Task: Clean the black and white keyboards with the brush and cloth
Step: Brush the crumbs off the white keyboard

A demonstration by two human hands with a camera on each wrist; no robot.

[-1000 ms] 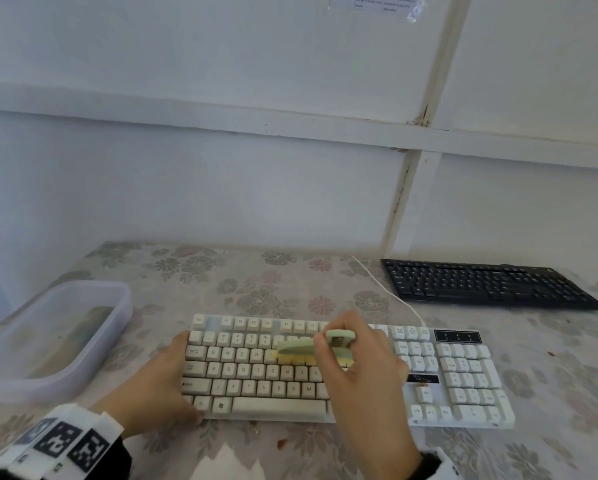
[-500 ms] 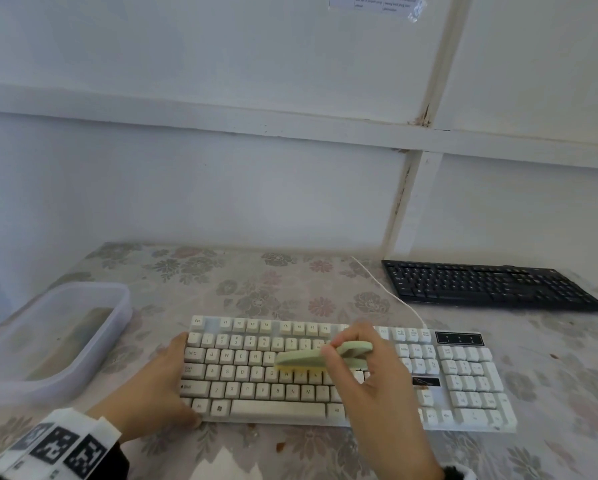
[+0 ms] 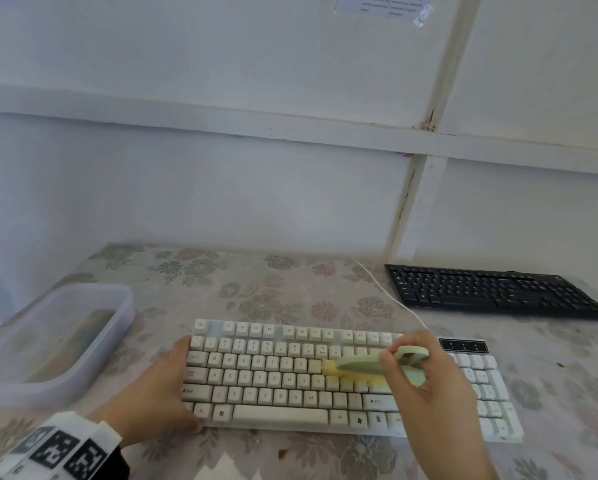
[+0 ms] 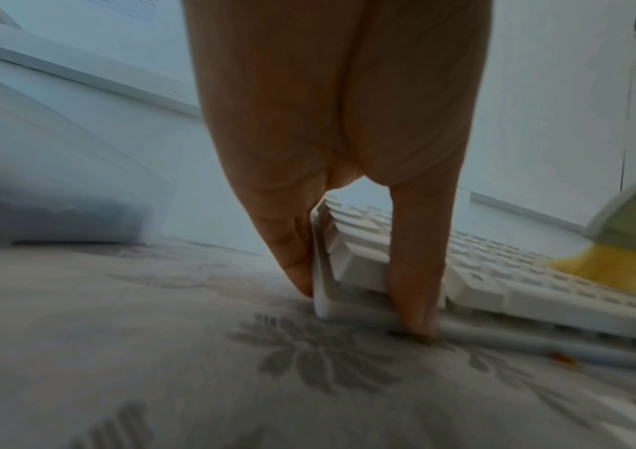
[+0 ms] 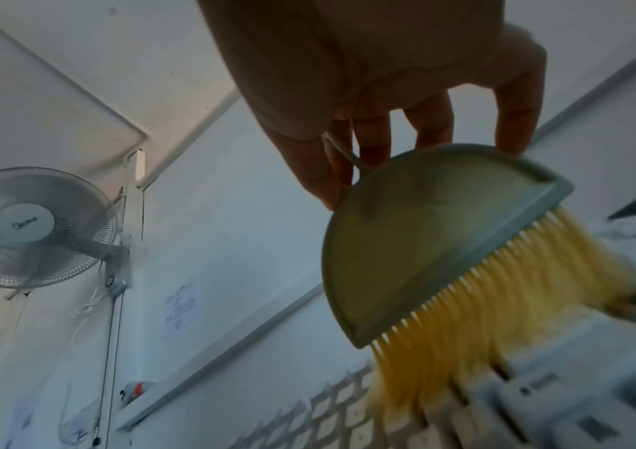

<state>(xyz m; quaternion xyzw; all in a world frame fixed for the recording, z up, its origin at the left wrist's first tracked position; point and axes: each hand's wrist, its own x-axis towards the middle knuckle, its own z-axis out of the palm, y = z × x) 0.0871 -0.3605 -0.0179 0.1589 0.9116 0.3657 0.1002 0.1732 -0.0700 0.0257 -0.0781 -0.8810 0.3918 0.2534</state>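
pale-green brush (image 3: 370, 363) pinched in right hand (image 3: 432, 393), long axis 3–9 o'clock along white keyboard (image 3: 276, 375) rows; left hand (image 3: 159, 393) flat-fingered, bracing its 9 o'clock end — black keyboard (image 3: 491, 292) at 2 o'clock.

**Two bare hands, one wrist band**

The person's bare left hand (image 3: 159, 393) has a wide white band (image 3: 58, 448) wrapped round the wrist. The band has black square code marks printed on it, like little puzzle patterns. A dark black sleeve (image 3: 117, 467) peeks out just behind the band. The bare right hand (image 3: 436, 400) has no glove and no rings that show.
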